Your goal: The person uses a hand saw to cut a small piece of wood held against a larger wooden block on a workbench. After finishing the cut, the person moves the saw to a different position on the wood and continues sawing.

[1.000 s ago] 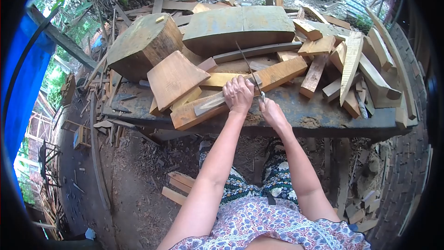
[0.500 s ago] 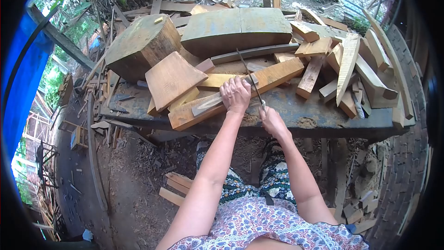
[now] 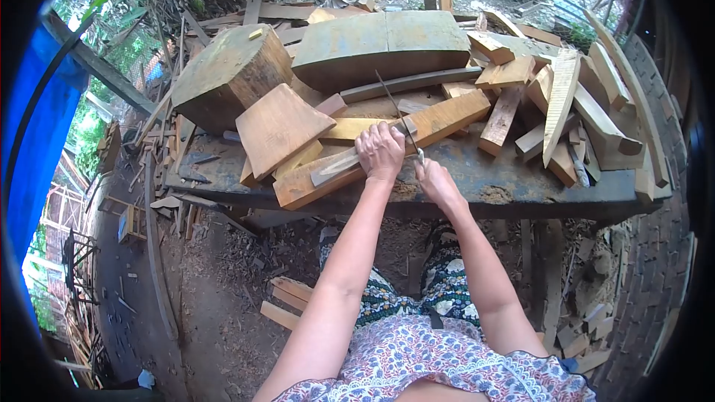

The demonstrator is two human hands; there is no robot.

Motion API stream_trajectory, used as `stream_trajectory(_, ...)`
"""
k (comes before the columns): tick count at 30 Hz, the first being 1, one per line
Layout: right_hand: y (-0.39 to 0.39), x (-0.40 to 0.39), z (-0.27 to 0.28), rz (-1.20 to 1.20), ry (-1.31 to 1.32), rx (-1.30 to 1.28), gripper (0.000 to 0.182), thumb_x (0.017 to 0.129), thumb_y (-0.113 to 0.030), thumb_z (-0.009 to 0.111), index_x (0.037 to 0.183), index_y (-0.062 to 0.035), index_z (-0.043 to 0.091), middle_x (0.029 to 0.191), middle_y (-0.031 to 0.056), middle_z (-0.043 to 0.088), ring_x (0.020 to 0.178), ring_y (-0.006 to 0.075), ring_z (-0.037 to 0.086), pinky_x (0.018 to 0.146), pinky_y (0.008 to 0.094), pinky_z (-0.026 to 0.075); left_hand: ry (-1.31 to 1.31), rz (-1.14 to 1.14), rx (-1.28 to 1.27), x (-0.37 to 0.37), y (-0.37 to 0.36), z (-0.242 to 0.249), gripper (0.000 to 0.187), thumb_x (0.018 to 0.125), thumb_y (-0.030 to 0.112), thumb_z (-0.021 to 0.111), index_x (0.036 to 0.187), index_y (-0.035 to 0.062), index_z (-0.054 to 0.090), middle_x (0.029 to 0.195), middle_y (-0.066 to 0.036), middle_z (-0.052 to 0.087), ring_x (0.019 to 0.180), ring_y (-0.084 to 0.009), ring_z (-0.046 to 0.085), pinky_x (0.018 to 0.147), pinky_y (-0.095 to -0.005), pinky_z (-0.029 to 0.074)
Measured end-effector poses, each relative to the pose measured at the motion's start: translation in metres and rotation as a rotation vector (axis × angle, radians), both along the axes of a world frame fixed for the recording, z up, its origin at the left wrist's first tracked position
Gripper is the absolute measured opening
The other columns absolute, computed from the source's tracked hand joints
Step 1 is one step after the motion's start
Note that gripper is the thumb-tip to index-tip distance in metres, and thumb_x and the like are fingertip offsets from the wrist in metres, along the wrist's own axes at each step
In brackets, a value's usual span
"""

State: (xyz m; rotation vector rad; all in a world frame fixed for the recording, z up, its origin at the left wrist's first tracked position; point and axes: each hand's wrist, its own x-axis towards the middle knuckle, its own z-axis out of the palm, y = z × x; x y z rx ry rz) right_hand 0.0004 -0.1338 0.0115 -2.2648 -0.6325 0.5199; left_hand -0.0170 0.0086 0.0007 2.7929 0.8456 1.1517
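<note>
My left hand is closed over a narrow wooden strip, pressing it onto the top of a longer wooden beam that lies aslant on the workbench. In my right hand is the handle of a handsaw, fingers wrapped round it. The thin saw blade points away from me and crosses the strip's right end, just right of my left knuckles. Left of the beam, a tapered flat board leans on other wood pieces.
Two big wood blocks, one squarish and one long, stand at the back of the workbench. Offcuts are heaped on the right, with a pale wedge among them. Scrap wood lies on the ground below.
My right hand and the saw have moved slightly forward, away from me, so the blade's tip reaches farther. My left hand stays on the strip, and the beam keeps its place.
</note>
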Motion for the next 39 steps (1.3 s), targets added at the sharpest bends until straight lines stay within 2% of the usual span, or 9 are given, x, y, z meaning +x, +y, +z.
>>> stream_trajectory(9,-0.019,-0.027,0.001,-0.019,0.003,-0.004,0.037,0.098,-0.031,0.042,0.098,0.0025,0.06,0.094,0.0318,0.061,0.097,0.0479,0.057,0.081,0.0551,0.044,-0.005,-0.011,-0.001,0.0,0.0,-0.002,0.023,0.086,0.027,0.048,0.083,0.0071,0.06,0.082,-0.011,0.062,0.081,-0.0292,0.06,0.079,-0.0425,0.044)
stream_trajectory(16,0.005,0.003,0.005,0.011,0.019,0.033,0.037,0.098,-0.029,0.043,0.098,0.0035,0.059,0.095,0.0319,0.061,0.098,0.0485,0.055,0.081,0.0549,0.044,-0.005,-0.019,-0.014,-0.001,0.001,-0.001,0.023,0.085,0.027,0.049,0.083,0.007,0.06,0.083,-0.011,0.063,0.081,-0.0293,0.06,0.078,-0.0426,0.044)
stream_trajectory(18,0.002,-0.001,-0.005,-0.015,-0.077,0.056,0.042,0.099,-0.033,0.04,0.088,0.0039,0.055,0.081,0.0298,0.06,0.088,0.0489,0.057,0.071,0.0513,0.044,-0.002,-0.02,-0.018,0.0,0.0,-0.002,0.023,0.085,0.027,0.049,0.083,0.0069,0.06,0.083,-0.011,0.063,0.082,-0.0296,0.06,0.079,-0.043,0.044)
stream_trajectory(25,-0.021,-0.027,-0.012,-0.008,-0.066,0.049,0.039,0.099,-0.031,0.041,0.09,0.0043,0.055,0.086,0.0314,0.06,0.091,0.0511,0.055,0.072,0.0526,0.044,0.001,-0.01,0.001,-0.001,0.001,-0.004,0.022,0.085,0.026,0.049,0.082,0.0072,0.06,0.083,-0.012,0.063,0.082,-0.0295,0.06,0.079,-0.0424,0.044)
stream_trajectory(29,-0.015,-0.016,0.021,-0.021,0.084,0.019,0.039,0.098,-0.033,0.042,0.096,0.002,0.059,0.094,0.0315,0.061,0.097,0.0485,0.056,0.079,0.0549,0.044,-0.014,-0.004,0.01,0.0,-0.001,0.0,0.022,0.085,0.026,0.048,0.082,0.007,0.06,0.083,-0.011,0.062,0.083,-0.0291,0.06,0.079,-0.0424,0.044)
stream_trajectory(31,-0.009,-0.015,0.053,-0.075,0.374,-0.051,0.04,0.098,-0.033,0.042,0.095,0.0029,0.059,0.094,0.032,0.061,0.097,0.049,0.056,0.079,0.0548,0.044,-0.012,-0.003,0.03,-0.002,0.0,0.001,0.022,0.085,0.026,0.048,0.082,0.0069,0.06,0.083,-0.011,0.062,0.083,-0.029,0.06,0.079,-0.0424,0.044)
stream_trajectory(32,-0.007,-0.015,0.044,-0.072,0.377,-0.048,0.04,0.098,-0.033,0.042,0.095,0.0029,0.059,0.094,0.032,0.061,0.097,0.049,0.056,0.079,0.0548,0.044,0.006,-0.003,0.011,-0.002,0.0,0.001,0.022,0.085,0.026,0.048,0.083,0.0069,0.06,0.083,-0.011,0.062,0.083,-0.029,0.06,0.079,-0.0425,0.044)
stream_trajectory(34,-0.006,-0.014,0.018,0.005,0.077,0.057,0.041,0.098,-0.034,0.042,0.095,0.0035,0.059,0.093,0.0328,0.061,0.096,0.0493,0.056,0.079,0.0549,0.044,0.019,-0.006,-0.005,-0.001,0.0,0.002,0.022,0.085,0.026,0.048,0.083,0.0069,0.06,0.084,-0.011,0.062,0.083,-0.029,0.06,0.079,-0.0426,0.044)
stream_trajectory(39,-0.02,-0.024,0.0,-0.001,0.042,0.021,0.04,0.098,-0.032,0.043,0.096,0.0041,0.06,0.093,0.0331,0.06,0.097,0.0496,0.056,0.08,0.0552,0.044,0.011,-0.002,0.01,-0.001,-0.001,-0.001,0.022,0.085,0.026,0.048,0.083,0.0072,0.06,0.085,-0.012,0.062,0.082,-0.0293,0.06,0.079,-0.0426,0.044)
